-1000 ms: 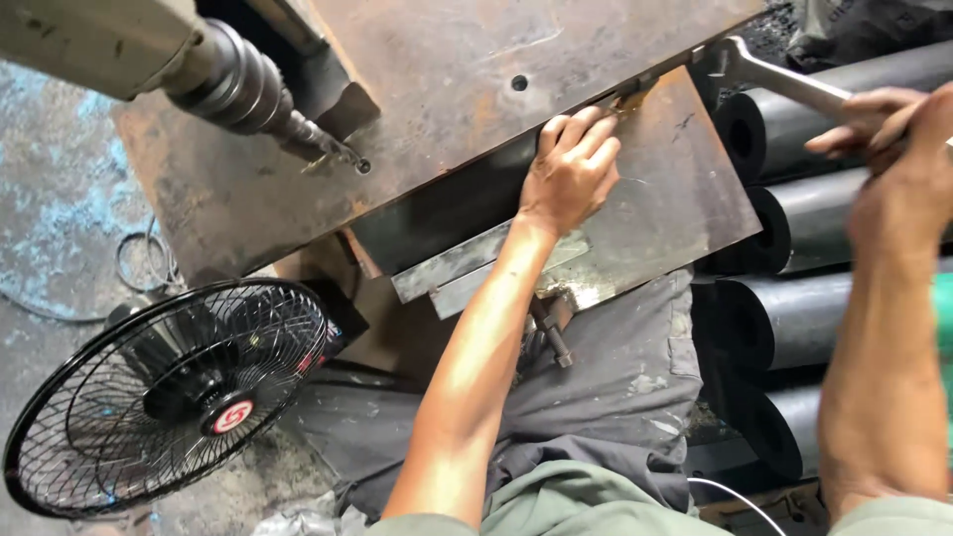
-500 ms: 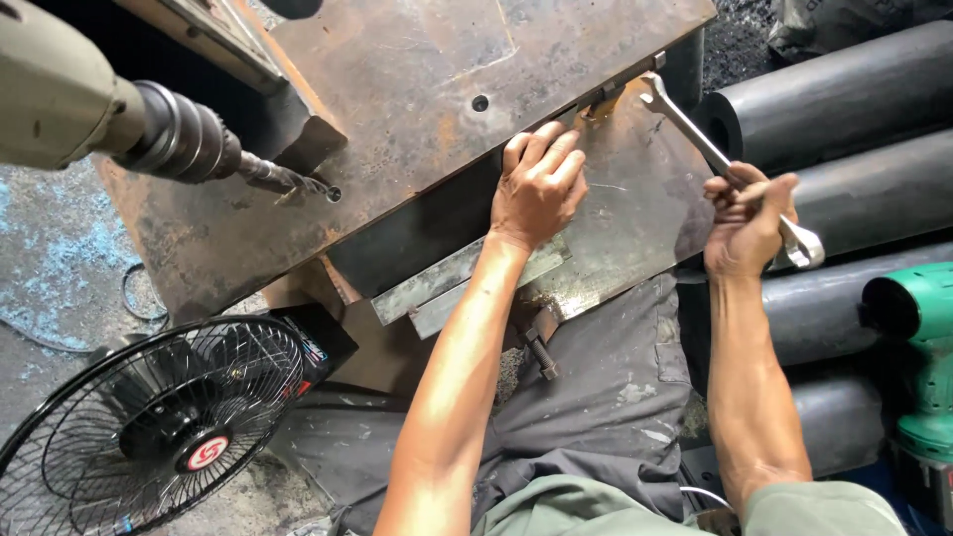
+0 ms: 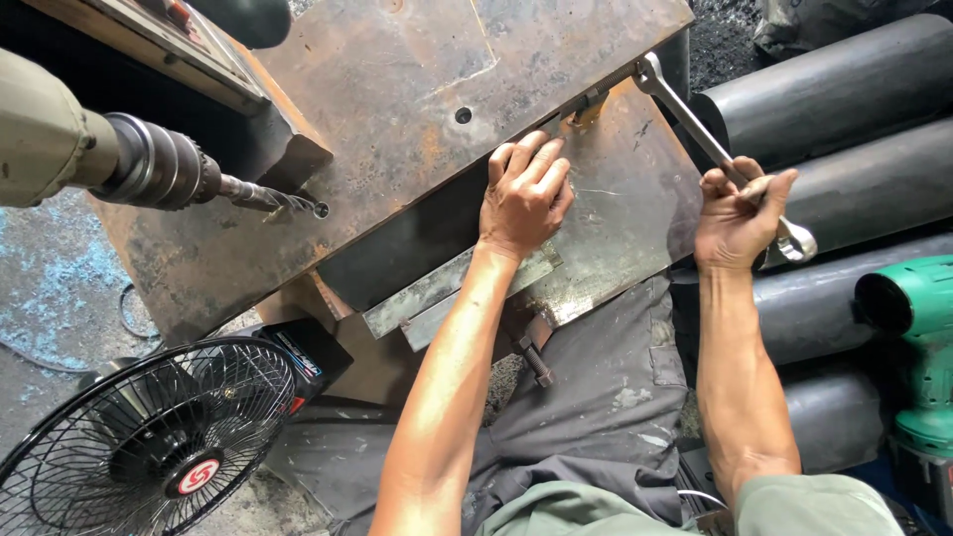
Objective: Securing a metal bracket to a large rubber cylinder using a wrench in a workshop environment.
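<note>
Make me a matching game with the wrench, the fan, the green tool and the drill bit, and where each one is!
Things:
1. wrench
2. fan
3. green power tool
4. drill bit

Places or states:
A. at the right edge, beside the dark pipes
B. tip at a hole in the rusty steel plate
C. gripped in the right hand
D. bottom left, on the ground

Pairs: 1-C, 2-D, 3-A, 4-B.

The left hand lies flat on the metal.

the right hand (image 3: 737, 213) has brought the wrench (image 3: 695, 124) onto the plate's bolt (image 3: 588, 107).
</note>
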